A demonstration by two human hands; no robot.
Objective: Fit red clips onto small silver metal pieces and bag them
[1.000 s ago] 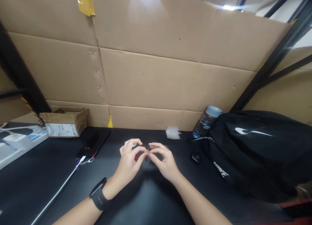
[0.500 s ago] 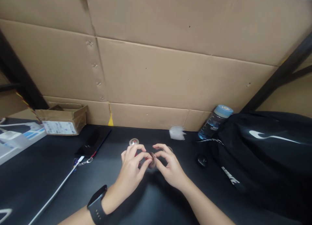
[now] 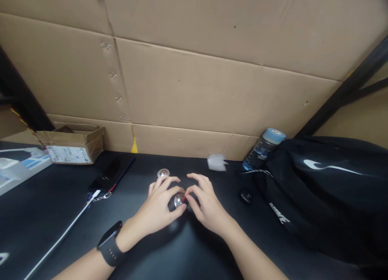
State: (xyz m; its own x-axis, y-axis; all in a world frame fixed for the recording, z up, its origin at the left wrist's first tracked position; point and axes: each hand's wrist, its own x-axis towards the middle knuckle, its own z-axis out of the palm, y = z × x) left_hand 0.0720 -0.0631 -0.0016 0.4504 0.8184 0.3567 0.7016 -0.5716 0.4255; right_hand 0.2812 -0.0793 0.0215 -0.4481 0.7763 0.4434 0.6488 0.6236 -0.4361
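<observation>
My left hand (image 3: 159,205), with a black watch on the wrist, grips a small round silver and black object (image 3: 179,199) between thumb and index finger. A thin red piece (image 3: 183,198) shows at its shiny face. My right hand (image 3: 209,207) pinches that red piece with thumb and index finger, its other fingers bent above. Just behind my left fingers, a small silver disc (image 3: 163,173) with a red middle lies on the black table (image 3: 188,251).
A phone (image 3: 112,173), a white cable (image 3: 62,235), an open cardboard box (image 3: 72,144) and a power strip (image 3: 24,173) are at left. Crumpled plastic (image 3: 217,162) lies at the back. A bottle (image 3: 263,150), a black mouse-like object (image 3: 246,195) and a black bag (image 3: 327,199) are at right.
Between my hands, the round object has turned so its shiny silver face shows. My right fingers have closed on the red piece. The camera view has shifted slightly.
</observation>
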